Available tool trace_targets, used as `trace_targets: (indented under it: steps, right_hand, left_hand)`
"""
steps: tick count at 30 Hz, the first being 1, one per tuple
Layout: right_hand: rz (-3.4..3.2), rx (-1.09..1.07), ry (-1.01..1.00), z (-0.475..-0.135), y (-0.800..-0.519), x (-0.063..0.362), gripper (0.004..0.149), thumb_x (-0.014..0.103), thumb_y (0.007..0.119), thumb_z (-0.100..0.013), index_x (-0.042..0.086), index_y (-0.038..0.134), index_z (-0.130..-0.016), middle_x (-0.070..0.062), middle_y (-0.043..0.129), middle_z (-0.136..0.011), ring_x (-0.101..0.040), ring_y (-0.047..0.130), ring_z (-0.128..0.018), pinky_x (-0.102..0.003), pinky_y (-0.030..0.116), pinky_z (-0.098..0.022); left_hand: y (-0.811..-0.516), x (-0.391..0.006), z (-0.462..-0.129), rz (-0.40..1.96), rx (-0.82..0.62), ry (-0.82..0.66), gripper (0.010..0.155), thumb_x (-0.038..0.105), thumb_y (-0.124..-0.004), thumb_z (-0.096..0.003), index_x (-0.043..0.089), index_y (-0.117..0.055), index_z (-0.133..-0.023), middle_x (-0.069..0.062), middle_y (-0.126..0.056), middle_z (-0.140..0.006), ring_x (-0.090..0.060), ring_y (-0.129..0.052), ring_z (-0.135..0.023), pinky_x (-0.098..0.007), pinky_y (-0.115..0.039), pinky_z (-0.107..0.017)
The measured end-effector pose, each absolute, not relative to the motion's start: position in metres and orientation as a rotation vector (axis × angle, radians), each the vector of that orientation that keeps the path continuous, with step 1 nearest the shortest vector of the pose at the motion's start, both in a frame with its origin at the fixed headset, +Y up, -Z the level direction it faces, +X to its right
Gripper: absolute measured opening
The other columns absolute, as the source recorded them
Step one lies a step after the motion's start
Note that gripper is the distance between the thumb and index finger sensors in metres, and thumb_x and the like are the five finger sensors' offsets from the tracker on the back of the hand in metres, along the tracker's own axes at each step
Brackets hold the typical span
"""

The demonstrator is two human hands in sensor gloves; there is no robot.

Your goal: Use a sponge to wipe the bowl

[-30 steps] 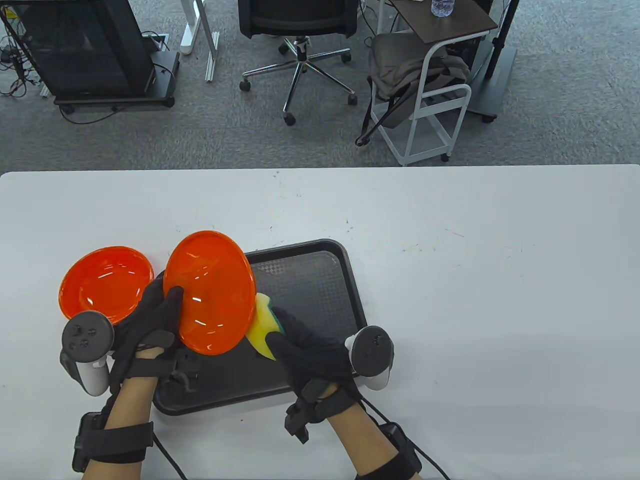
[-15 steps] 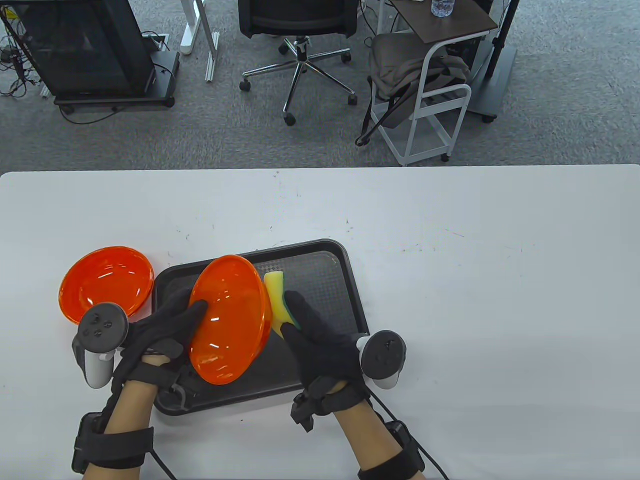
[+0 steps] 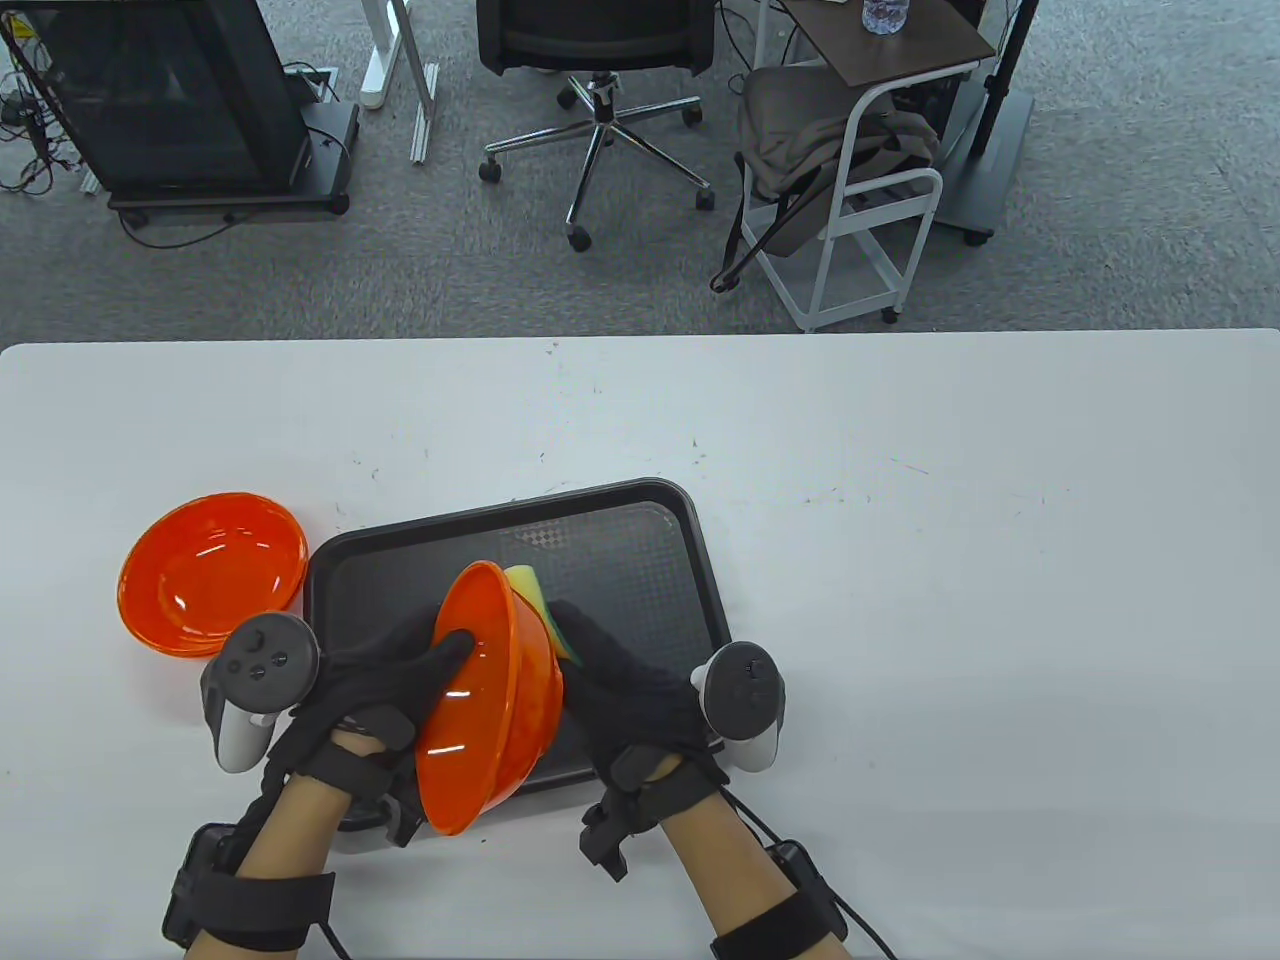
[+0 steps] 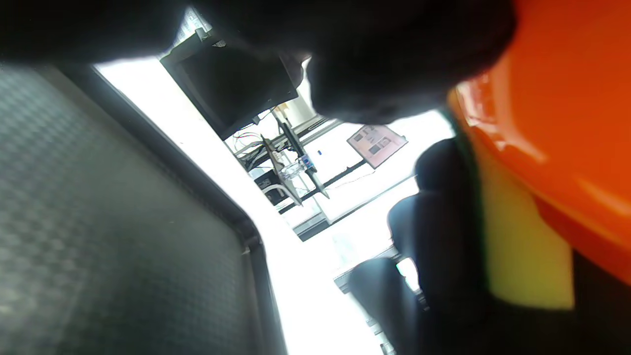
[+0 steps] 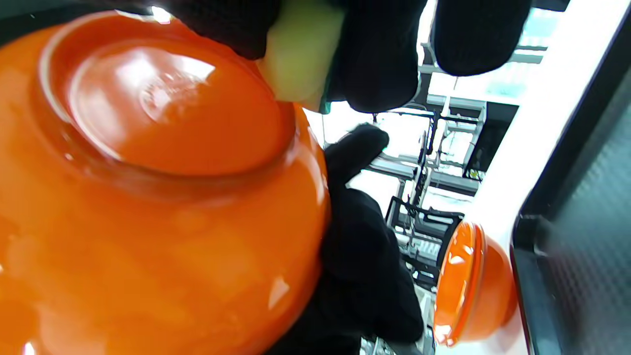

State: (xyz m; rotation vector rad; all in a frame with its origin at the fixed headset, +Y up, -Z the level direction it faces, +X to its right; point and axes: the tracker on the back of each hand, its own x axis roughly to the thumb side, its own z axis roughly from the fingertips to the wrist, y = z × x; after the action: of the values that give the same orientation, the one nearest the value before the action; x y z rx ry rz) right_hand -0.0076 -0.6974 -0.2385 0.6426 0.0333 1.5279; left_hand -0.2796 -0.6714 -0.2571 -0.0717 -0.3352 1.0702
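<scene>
My left hand [image 3: 385,680] holds an orange bowl [image 3: 490,700] on its side above the black tray [image 3: 640,540], thumb inside the rim. The bowl's underside faces right and fills the right wrist view [image 5: 148,197]. My right hand [image 3: 625,680] grips a yellow-and-green sponge [image 3: 535,595] and presses it against the outside of the bowl near its base. The sponge shows in the right wrist view [image 5: 300,54] and in the left wrist view [image 4: 522,246] against the bowl [image 4: 567,108].
A second orange bowl [image 3: 212,572] sits upright on the white table [image 3: 950,560] just left of the tray; it shows in the right wrist view [image 5: 468,291]. Beyond the table's far edge stand an office chair [image 3: 600,60] and a white cart [image 3: 860,180].
The left hand has carried the bowl right and toward me, tipping it further onto its side. The right hand with the sponge stayed against the bowl's outside and followed it.
</scene>
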Motion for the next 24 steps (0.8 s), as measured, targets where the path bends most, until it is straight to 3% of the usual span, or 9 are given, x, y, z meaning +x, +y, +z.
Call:
trace_targets:
  steps: [6, 24]
  right_hand:
    - [1.566, 0.688, 0.105, -0.235, -0.698, -0.021, 0.053, 0.032, 0.068, -0.062, 0.003, 0.048, -0.100, -0.022, 0.080, -0.093, -0.035, 0.092, -0.076, -0.059, 0.072, -0.056]
    - [1.508, 0.727, 0.117, -0.230, -0.689, -0.025, 0.054, 0.036, 0.072, -0.062, -0.004, 0.054, -0.094, -0.023, 0.088, -0.083, -0.032, 0.099, -0.065, -0.055, 0.078, -0.051]
  left_hand:
    - [-0.666, -0.284, -0.256, 1.120, 0.052, -0.315, 0.059, 0.059, -0.078, -0.0502, 0.019, -0.082, -0.093, 0.006, -0.100, -0.030, -0.003, -0.094, 0.004, -0.028, -0.091, -0.003]
    - [-0.660, -0.327, -0.256, 1.190, 0.317, -0.097, 0.052, 0.055, -0.081, -0.0494, 0.015, -0.085, -0.083, 0.005, -0.099, -0.034, -0.007, -0.096, 0.000, -0.031, -0.091, -0.008]
